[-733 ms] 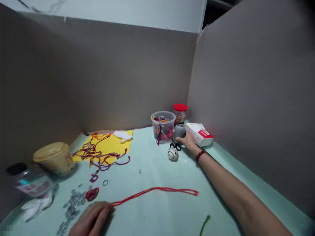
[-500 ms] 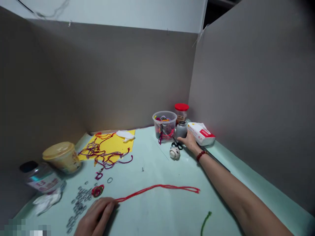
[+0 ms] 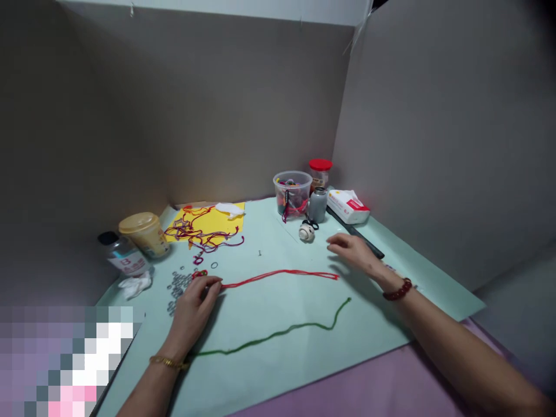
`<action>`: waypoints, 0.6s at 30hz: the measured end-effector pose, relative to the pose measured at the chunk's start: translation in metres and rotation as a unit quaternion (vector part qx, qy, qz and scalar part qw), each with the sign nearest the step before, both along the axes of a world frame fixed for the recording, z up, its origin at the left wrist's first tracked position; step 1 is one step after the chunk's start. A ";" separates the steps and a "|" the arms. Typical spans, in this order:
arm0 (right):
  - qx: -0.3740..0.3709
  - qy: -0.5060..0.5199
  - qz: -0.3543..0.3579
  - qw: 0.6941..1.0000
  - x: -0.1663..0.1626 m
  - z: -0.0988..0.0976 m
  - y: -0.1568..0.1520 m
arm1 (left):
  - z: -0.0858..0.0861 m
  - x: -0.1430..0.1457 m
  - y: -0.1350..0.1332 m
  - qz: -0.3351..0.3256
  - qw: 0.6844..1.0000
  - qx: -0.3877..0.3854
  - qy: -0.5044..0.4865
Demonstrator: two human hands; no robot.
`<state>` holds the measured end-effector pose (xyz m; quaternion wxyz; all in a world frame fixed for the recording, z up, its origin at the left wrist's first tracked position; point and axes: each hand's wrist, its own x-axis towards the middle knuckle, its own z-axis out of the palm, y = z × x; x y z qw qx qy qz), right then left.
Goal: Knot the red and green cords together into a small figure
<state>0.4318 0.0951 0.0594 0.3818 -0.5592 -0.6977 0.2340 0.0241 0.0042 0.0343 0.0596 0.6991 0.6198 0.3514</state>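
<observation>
Thumb and fingertips of my left hand [image 3: 195, 307] are closed on the left end of a red cord [image 3: 282, 272], which runs in loose strands to the right across the mat. My right hand [image 3: 354, 252] hovers over the mat, above the cord's right end, with loosely stretched fingers and nothing visible in them. A green cord [image 3: 278, 334] lies nearer to me, its left end hidden by my left wrist. By my left fingers sit a small red-green coil [image 3: 200, 274] and many small metal rings [image 3: 178, 289]. A grey bottle [image 3: 318, 205] stands behind my right hand.
At the back are a clear tub [image 3: 292, 194] of cords, a red-lidded jar [image 3: 320, 168], scissors [image 3: 311, 224], a white ball-like item [image 3: 306, 233] and a tissue pack [image 3: 348, 207]. Purple cords [image 3: 208, 237] lie over yellow paper [image 3: 237, 215]. A yellow-lidded tub [image 3: 145, 234] stands left.
My right hand has left the grey bottle and come back toward me over the mat. My left hand stays at the red cord's end. The view has tipped down, showing more green cord.
</observation>
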 end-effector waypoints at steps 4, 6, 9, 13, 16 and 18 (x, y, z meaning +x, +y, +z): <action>-0.028 -0.108 0.082 0.990 -0.014 -0.007 -0.040 | -0.003 0.001 0.001 -0.021 0.999 -0.004 0.045; -0.021 -0.195 0.099 0.975 -0.022 -0.011 -0.045 | -0.004 0.003 0.000 -0.041 0.995 -0.003 0.087; -0.003 -0.276 0.102 0.956 -0.032 -0.018 -0.045 | -0.006 0.007 -0.002 -0.033 0.990 -0.003 0.134; 0.008 -0.303 0.093 0.948 -0.036 -0.028 -0.042 | -0.009 0.009 -0.001 -0.007 0.989 -0.009 0.146; 0.011 -0.320 0.074 0.944 -0.033 -0.033 -0.039 | -0.010 0.010 0.000 0.004 0.990 -0.014 0.143; 0.012 -0.323 0.068 0.944 -0.031 -0.032 -0.036 | -0.009 0.009 0.001 0.008 0.991 -0.018 0.134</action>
